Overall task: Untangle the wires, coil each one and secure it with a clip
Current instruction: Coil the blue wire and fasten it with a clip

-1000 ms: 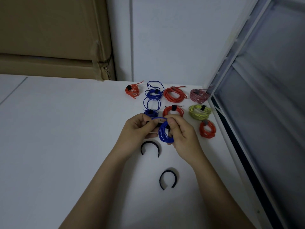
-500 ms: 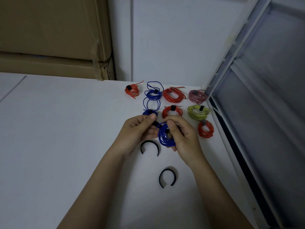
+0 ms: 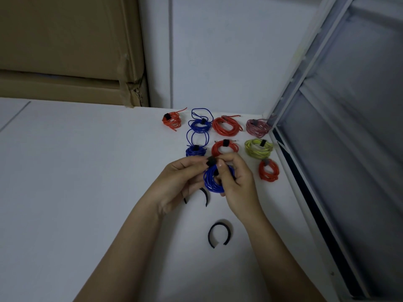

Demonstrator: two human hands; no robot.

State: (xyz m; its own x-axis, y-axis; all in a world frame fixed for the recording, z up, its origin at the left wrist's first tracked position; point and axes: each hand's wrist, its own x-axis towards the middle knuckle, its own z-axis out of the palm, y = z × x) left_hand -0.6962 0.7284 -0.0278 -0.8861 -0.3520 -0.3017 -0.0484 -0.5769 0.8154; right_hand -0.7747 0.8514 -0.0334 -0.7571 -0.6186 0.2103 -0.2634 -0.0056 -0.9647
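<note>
Near the finish: left hand and right hand hold a blue coil just above the white surface, fingers of both curled in, pinching a black clip at the coil's top (apparently being closed). Eight bundled coils lie beyond the hands, incl. red, yellow-green and pink, each w/ a fastener. Two spare clips, one at, lie nearer the person; no loose tangle in sight, so little seems left.
</note>
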